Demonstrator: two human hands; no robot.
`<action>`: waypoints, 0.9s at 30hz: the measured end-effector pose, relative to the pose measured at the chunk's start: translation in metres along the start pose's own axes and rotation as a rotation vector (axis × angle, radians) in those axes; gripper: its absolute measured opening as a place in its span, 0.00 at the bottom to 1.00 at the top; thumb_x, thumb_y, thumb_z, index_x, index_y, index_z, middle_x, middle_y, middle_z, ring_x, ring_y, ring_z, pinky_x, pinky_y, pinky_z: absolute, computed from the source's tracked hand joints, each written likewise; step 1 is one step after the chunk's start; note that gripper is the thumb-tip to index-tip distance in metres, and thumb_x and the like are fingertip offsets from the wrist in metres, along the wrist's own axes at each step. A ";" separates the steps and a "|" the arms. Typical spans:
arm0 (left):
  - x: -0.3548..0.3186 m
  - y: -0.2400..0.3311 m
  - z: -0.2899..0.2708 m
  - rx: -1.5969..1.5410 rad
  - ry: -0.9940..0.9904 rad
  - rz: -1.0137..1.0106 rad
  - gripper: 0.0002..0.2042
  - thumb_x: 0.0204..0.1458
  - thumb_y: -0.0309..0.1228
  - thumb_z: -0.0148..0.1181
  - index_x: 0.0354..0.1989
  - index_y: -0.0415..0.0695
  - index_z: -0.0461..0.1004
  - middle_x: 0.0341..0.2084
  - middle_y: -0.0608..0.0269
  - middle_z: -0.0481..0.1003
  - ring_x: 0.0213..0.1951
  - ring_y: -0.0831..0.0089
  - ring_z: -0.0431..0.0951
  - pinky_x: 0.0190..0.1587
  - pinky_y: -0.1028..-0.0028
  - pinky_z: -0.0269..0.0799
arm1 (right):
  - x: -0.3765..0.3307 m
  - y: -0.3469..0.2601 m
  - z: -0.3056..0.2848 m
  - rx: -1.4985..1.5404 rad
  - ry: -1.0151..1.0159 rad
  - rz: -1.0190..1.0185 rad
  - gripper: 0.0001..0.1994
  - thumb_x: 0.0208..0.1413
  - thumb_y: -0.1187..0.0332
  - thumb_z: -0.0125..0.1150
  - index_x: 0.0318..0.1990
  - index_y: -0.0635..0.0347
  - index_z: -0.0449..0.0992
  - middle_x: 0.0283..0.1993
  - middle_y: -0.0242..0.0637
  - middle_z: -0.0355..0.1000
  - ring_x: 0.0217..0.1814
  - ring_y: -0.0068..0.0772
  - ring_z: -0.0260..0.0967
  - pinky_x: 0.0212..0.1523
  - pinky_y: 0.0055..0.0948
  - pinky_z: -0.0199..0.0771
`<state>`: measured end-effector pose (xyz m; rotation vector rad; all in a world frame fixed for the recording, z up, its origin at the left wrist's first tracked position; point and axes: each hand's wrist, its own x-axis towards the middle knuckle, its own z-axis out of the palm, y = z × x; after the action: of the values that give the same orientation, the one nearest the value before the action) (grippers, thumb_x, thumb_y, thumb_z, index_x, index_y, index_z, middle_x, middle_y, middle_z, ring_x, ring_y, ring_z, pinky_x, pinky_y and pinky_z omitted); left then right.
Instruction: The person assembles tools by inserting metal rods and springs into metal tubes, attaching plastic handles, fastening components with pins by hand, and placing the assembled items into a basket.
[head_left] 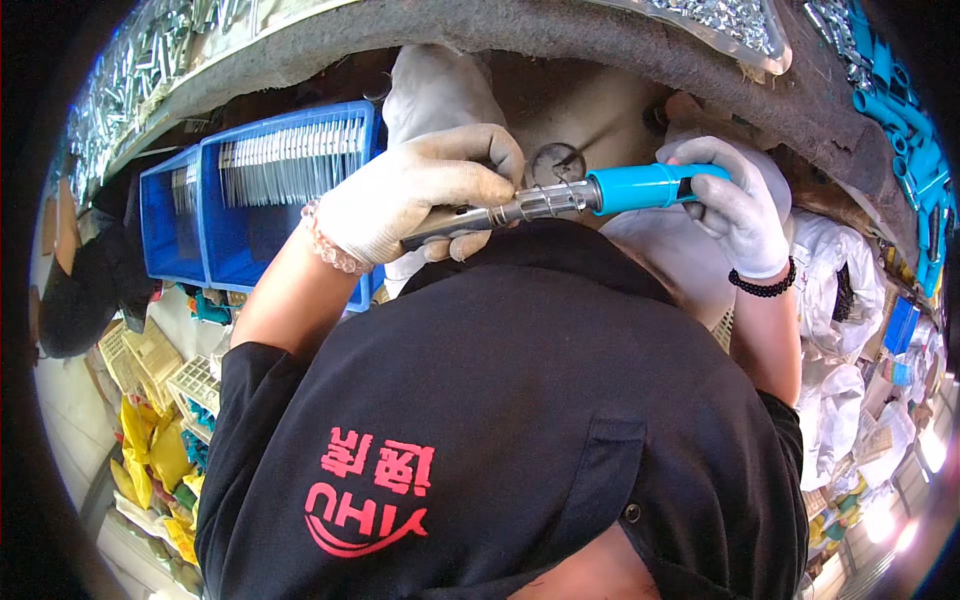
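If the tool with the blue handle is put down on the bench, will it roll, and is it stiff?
The tool looks stiff: metal shaft, hard blue handle, held straight between left hand and right hand. Its round body would probably roll. Likely front-heavy, given the metal end.

Tool (590, 195) between both hands, crates (262, 190) to its left, workbench edge (600, 40) beyond.

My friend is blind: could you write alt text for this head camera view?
Two white-gloved hands hold a tool: left hand grips its metal shaft, right hand its blue handle. Blue bins sit left.
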<state>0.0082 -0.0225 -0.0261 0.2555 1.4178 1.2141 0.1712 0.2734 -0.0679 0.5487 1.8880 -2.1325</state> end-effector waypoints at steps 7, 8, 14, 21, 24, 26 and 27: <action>0.001 -0.003 -0.005 0.028 -0.036 -0.009 0.12 0.53 0.35 0.58 0.38 0.39 0.72 0.20 0.62 0.72 0.16 0.78 0.70 0.16 0.80 0.62 | 0.002 -0.002 0.000 0.061 -0.060 0.016 0.16 0.56 0.60 0.63 0.48 0.59 0.75 0.27 0.27 0.69 0.20 0.08 0.54 0.19 0.12 0.46; 0.001 -0.003 -0.005 0.032 -0.034 -0.012 0.12 0.53 0.35 0.58 0.38 0.39 0.72 0.20 0.61 0.73 0.16 0.78 0.70 0.16 0.80 0.63 | 0.002 -0.001 0.002 0.090 -0.051 0.020 0.16 0.56 0.61 0.63 0.48 0.59 0.75 0.28 0.28 0.69 0.21 0.08 0.55 0.18 0.12 0.45; 0.001 -0.006 -0.004 0.073 -0.022 -0.003 0.10 0.54 0.34 0.56 0.38 0.40 0.73 0.21 0.61 0.73 0.16 0.78 0.71 0.16 0.79 0.64 | -0.005 -0.017 0.018 -0.105 -0.053 -0.015 0.15 0.56 0.64 0.62 0.47 0.62 0.76 0.35 0.31 0.73 0.32 0.13 0.65 0.29 0.15 0.61; 0.006 0.005 0.010 0.212 0.014 -0.059 0.11 0.61 0.37 0.51 0.40 0.43 0.73 0.18 0.63 0.73 0.15 0.79 0.71 0.15 0.79 0.64 | -0.010 -0.019 0.055 -0.348 -0.005 -0.133 0.12 0.57 0.68 0.61 0.46 0.64 0.76 0.41 0.36 0.74 0.44 0.25 0.70 0.46 0.26 0.70; 0.012 -0.001 0.016 0.240 0.096 0.010 0.12 0.62 0.36 0.49 0.45 0.40 0.73 0.19 0.64 0.72 0.14 0.79 0.70 0.15 0.79 0.63 | -0.008 -0.012 0.057 -0.440 0.061 -0.325 0.12 0.57 0.68 0.61 0.45 0.65 0.75 0.40 0.37 0.74 0.43 0.25 0.70 0.45 0.26 0.70; 0.013 -0.001 0.020 0.352 0.139 0.015 0.14 0.62 0.35 0.50 0.50 0.39 0.72 0.20 0.66 0.71 0.14 0.79 0.70 0.15 0.78 0.64 | -0.009 -0.013 0.057 -0.282 0.043 -0.125 0.12 0.57 0.68 0.61 0.46 0.64 0.74 0.38 0.36 0.73 0.42 0.26 0.69 0.45 0.26 0.70; 0.013 -0.002 0.022 0.352 0.137 0.016 0.14 0.62 0.35 0.50 0.50 0.39 0.72 0.20 0.66 0.71 0.14 0.79 0.70 0.15 0.78 0.64 | -0.009 -0.012 0.057 -0.282 0.045 -0.124 0.12 0.57 0.68 0.61 0.46 0.64 0.74 0.38 0.36 0.73 0.42 0.26 0.69 0.45 0.26 0.70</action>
<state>0.0233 -0.0023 -0.0303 0.4328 1.7507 1.0039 0.1676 0.2179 -0.0475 0.4330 2.2513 -1.8887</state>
